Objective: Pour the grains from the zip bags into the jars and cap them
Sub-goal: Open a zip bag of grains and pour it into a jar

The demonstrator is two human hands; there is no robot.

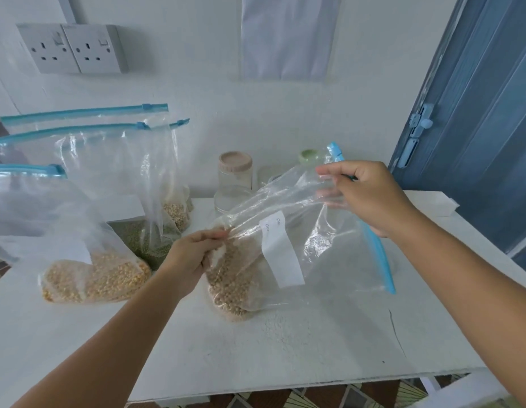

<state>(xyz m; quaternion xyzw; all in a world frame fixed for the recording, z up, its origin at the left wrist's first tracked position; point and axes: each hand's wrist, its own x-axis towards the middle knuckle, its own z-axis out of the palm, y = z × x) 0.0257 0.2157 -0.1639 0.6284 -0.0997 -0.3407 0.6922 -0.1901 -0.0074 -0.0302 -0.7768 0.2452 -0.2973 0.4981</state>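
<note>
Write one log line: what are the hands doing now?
left hand: pinches zip bag by the grains | right hand: holds bag's blue zip end | jars: behind, capped | pouring: not begun

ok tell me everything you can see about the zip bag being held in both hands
The zip bag is clear, crinkled plastic with a blue zipper strip running down its right side and a white label on the front. Tan round grains fill its lower left corner, which rests on the white table. It lies tilted. The left hand pinches its left edge; the right hand grips the zipper end.
</note>
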